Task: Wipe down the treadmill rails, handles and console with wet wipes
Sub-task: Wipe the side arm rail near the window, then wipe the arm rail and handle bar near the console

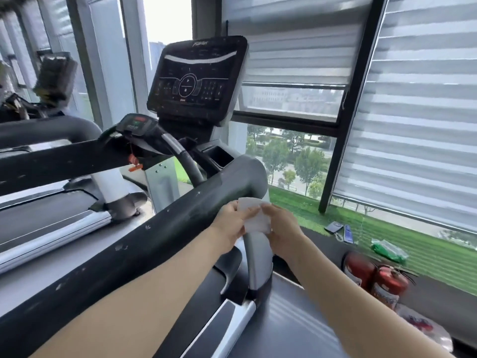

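Low in the frame your two forearms reach in from the bottom edge and meet at centre. Your left hand (230, 223) and right hand (283, 226) each pinch one side of a single white wet wipe (255, 214), fingers curled onto its edges. You seem to hold it stretched between both hands to spread or refold it before it goes back on the surface.

The wipe sits just in front of the curved end of the right handrail (160, 236), a thick dark bar running from lower left up to centre, so that rail is probably the part in hand. The grey upright post (256, 257) drops below your hands.

At right, two red fire extinguishers (382, 280) stand by the window ledge, with one green packet (389, 250) beyond them; it may hold the wipes, though I can't tell.

Farther off, a second rail (59, 156) crosses the left, and one console (197, 78) stands upper centre, its dark screen facing you. I see no wipe near it.
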Demonstrator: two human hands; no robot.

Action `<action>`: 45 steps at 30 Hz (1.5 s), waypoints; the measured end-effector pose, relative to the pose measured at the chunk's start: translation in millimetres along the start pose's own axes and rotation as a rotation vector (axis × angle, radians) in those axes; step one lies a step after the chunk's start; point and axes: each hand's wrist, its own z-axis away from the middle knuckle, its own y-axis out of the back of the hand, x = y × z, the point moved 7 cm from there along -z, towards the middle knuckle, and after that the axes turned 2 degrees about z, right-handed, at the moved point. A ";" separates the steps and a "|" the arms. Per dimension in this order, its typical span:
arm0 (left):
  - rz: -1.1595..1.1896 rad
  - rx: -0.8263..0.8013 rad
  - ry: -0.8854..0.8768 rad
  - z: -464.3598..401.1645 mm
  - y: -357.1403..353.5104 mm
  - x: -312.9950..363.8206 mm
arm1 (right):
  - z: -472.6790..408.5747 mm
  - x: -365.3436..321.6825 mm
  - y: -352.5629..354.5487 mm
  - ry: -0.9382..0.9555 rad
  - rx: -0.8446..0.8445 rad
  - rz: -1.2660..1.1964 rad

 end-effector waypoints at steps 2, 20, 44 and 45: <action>-0.026 0.029 -0.020 -44.8 -3.5 8.0 | -46.0 -18.2 7.7 0.027 -0.008 0.099; -1.241 0.629 -0.350 -285.9 33.5 105.8 | -379.2 -108.1 -4.9 0.542 -0.218 1.159; -1.636 0.404 -0.015 -381.7 -25.4 52.6 | -490.0 -100.5 -15.9 0.830 -0.825 1.060; -1.618 0.412 -0.017 -373.0 -19.5 53.3 | -491.1 -100.6 -15.0 0.832 -0.825 1.056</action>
